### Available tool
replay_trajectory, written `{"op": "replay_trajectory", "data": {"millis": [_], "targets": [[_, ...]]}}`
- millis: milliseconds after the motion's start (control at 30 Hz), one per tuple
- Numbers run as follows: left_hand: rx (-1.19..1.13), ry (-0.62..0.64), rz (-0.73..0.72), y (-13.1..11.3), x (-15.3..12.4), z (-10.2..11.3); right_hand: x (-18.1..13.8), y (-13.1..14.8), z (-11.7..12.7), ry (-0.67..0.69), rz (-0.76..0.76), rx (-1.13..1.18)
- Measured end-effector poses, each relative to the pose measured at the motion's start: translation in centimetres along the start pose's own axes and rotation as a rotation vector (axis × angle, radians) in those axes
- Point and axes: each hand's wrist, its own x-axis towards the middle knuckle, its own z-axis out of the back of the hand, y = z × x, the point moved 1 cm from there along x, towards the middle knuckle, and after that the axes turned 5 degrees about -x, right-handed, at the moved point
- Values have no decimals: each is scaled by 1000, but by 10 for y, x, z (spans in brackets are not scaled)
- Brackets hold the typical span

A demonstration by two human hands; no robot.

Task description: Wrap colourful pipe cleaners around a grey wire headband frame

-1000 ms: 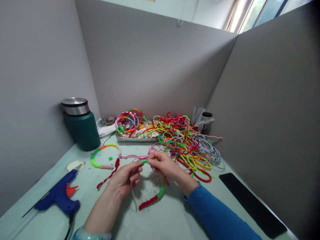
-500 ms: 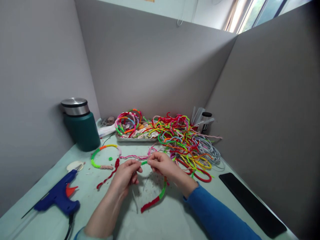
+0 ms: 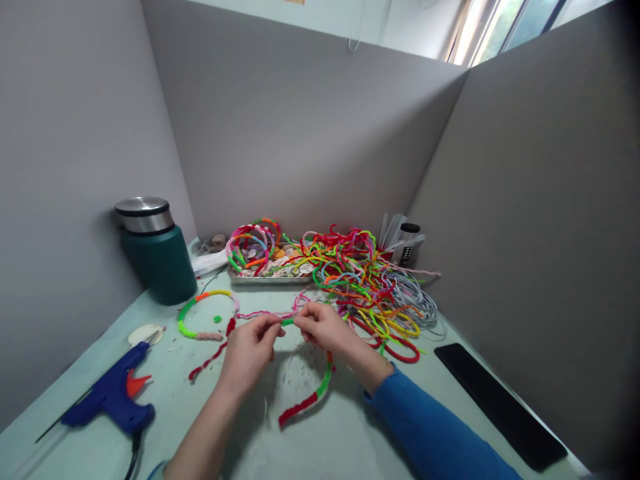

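Note:
A short green length of pipe cleaner (image 3: 288, 322) spans the gap between my two hands, over the middle of the table. My left hand (image 3: 253, 350) pinches its left end, and my right hand (image 3: 324, 327) pinches the right end. Below my right hand a curved piece wrapped in red and green (image 3: 320, 390) comes down to the table; its upper part is hidden behind that hand. Left of my left hand lies a multicoloured wrapped ring (image 3: 186, 312) with a gap in it. A twisted dark red pipe cleaner (image 3: 207, 362) trails beside my left wrist.
A blue glue gun (image 3: 107, 393) lies at the left, its tip by a round pale disc (image 3: 145, 335). Behind it stands a green bottle (image 3: 163, 267). A metal tray (image 3: 270, 281), a heap of pipe cleaners (image 3: 355, 267) and grey cord (image 3: 417, 303) fill the back. A black strip (image 3: 500, 407) lies right.
The view has shifted slightly. My left hand has turned a little, with its fingers drawn in, while both hands keep hold of the green piece.

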Motion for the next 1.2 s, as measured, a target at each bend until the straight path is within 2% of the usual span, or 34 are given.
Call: {"op": "replay_trajectory", "data": {"millis": [100,333,533,733,967,1200], "targets": [[122,-22,-73,-1,-2,-1,0,0,0,3,-6,5],[46,-5,-14,-2,-1,-2,-1,2,0,31,-31,63],[206,-61,-102,-3,-4,-1,-3,5,-1,28,-44,68],[311,-92,-130,-1,-5,-2,-3,5,-2,38,-50,79],[344,-96,-147,-3,-7,-1,-4,7,-2,42,-74,66],[528,-94,-211,-5,-8,-1,-3,3,-2,78,-104,65]]}}
